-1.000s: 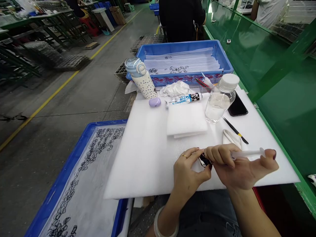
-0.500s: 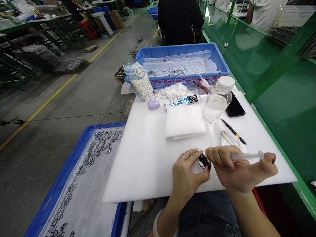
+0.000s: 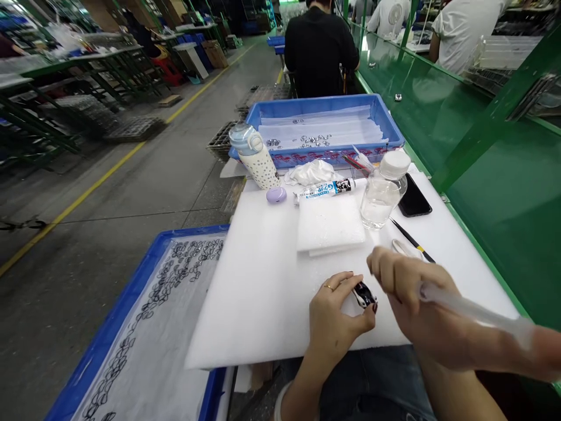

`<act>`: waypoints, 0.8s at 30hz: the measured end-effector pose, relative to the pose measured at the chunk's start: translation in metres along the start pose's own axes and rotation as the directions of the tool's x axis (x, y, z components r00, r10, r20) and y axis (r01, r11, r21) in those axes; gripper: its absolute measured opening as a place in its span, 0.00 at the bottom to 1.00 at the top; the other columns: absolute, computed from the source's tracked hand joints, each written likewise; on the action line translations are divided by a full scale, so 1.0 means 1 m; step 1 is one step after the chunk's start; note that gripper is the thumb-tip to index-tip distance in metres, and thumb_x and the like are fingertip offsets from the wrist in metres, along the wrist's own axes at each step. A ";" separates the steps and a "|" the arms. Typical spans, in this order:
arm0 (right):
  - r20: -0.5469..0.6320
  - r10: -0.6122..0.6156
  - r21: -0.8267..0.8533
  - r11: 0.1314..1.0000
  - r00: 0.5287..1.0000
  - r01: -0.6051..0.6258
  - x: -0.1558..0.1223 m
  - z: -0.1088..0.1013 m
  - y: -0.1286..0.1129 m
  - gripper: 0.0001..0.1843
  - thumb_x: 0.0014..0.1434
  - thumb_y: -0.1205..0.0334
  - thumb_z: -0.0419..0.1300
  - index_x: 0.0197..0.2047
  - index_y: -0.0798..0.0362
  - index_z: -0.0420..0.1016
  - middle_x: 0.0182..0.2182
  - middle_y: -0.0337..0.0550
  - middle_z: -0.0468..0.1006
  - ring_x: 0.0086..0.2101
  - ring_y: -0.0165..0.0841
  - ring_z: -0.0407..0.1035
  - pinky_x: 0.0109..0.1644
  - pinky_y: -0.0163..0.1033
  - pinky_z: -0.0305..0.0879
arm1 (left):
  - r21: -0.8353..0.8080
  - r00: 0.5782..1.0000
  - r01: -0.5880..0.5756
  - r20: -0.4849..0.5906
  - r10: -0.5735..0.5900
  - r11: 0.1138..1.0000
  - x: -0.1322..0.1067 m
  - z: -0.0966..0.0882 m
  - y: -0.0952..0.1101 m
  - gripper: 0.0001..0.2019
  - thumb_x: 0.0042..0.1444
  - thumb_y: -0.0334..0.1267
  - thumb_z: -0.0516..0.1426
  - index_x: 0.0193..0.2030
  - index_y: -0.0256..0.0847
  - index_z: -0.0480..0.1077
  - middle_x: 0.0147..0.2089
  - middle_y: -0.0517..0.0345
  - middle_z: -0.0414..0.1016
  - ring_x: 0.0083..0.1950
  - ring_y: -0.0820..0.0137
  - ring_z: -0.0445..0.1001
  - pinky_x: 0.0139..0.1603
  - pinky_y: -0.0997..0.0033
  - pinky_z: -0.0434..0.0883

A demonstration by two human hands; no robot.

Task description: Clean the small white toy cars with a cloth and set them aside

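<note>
Between the thumb and fingers of my left hand point(image 3: 335, 316) is a small glossy black-and-white part, shaped like a toy car body point(image 3: 364, 294), held just above the white foam sheet point(image 3: 254, 292). My right hand point(image 3: 421, 298) is closed around a translucent plastic syringe point(image 3: 477, 310), its thumb stretched far back at the plunger end. The syringe's tip is hidden behind the fingers, and the hand is slightly blurred. Both hands are close together but apart. Behind the right hand lie a folded white cloth point(image 3: 405, 248) and black tweezers point(image 3: 412, 238).
A white foam block point(image 3: 331, 225), glue tube point(image 3: 326, 189), clear bottle point(image 3: 383, 190), phone point(image 3: 414, 196), purple case point(image 3: 276, 195) and tilted drinking bottle point(image 3: 259, 161) stand beyond. Blue trays point(image 3: 324, 105) hold small parts, one at the lower left. A person in black point(image 3: 322, 52) sits ahead.
My right hand has turned and come nearer the camera, the syringe's plunger end swinging right and down. My left hand keeps its hold on the small part. The view has tilted up slightly.
</note>
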State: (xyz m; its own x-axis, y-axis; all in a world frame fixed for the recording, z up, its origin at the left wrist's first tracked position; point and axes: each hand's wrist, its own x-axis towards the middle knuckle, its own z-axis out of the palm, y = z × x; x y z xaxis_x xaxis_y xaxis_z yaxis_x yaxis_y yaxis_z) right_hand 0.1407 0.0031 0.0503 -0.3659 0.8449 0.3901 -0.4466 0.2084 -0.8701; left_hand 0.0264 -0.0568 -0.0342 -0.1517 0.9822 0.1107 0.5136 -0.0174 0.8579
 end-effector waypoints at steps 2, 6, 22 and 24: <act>0.040 -0.098 -0.069 0.993 0.994 0.100 0.027 0.003 0.008 0.35 0.58 0.26 0.45 0.23 0.49 0.65 0.23 0.40 0.63 0.27 0.35 0.58 0.36 0.44 0.57 | 0.008 0.999 -0.032 -0.002 0.032 0.999 -0.001 0.002 -0.003 0.22 0.39 0.31 0.65 0.45 0.43 0.79 0.51 0.51 0.79 0.48 0.56 0.78 0.52 0.52 0.78; 0.021 0.113 -0.340 0.935 0.993 -0.099 0.067 0.006 0.036 0.24 0.59 0.36 0.56 0.36 0.50 0.76 0.38 0.45 0.76 0.44 0.41 0.69 0.53 0.49 0.61 | 0.025 0.995 -0.101 -0.017 0.101 0.995 -0.003 0.005 -0.011 0.26 0.35 0.29 0.64 0.47 0.42 0.78 0.51 0.51 0.79 0.49 0.55 0.78 0.50 0.53 0.79; -0.427 -0.483 -0.604 0.782 0.764 0.157 0.029 -0.074 -0.036 0.10 0.55 0.61 0.61 0.23 0.52 0.76 0.23 0.41 0.73 0.28 0.34 0.66 0.35 0.42 0.62 | 0.119 0.987 -0.144 0.091 0.134 0.982 -0.005 0.001 -0.014 0.27 0.41 0.27 0.62 0.52 0.43 0.76 0.60 0.49 0.72 0.51 0.55 0.77 0.52 0.52 0.78; -0.470 -0.404 -0.644 0.765 0.785 0.008 0.030 -0.090 -0.035 0.12 0.55 0.56 0.61 0.24 0.52 0.74 0.23 0.40 0.73 0.27 0.33 0.66 0.35 0.41 0.64 | 0.127 0.987 -0.141 0.101 0.129 0.982 -0.005 0.000 -0.014 0.28 0.42 0.27 0.61 0.54 0.44 0.75 0.62 0.49 0.72 0.54 0.55 0.76 0.54 0.52 0.77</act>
State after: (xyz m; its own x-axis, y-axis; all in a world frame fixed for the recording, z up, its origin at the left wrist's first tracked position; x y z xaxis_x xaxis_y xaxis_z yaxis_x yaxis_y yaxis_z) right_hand 0.2190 0.0659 0.0650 0.2766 0.8106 0.5162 0.1818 0.4833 -0.8564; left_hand 0.0203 -0.0617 -0.0468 0.0019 0.9857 0.1687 0.6332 -0.1318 0.7627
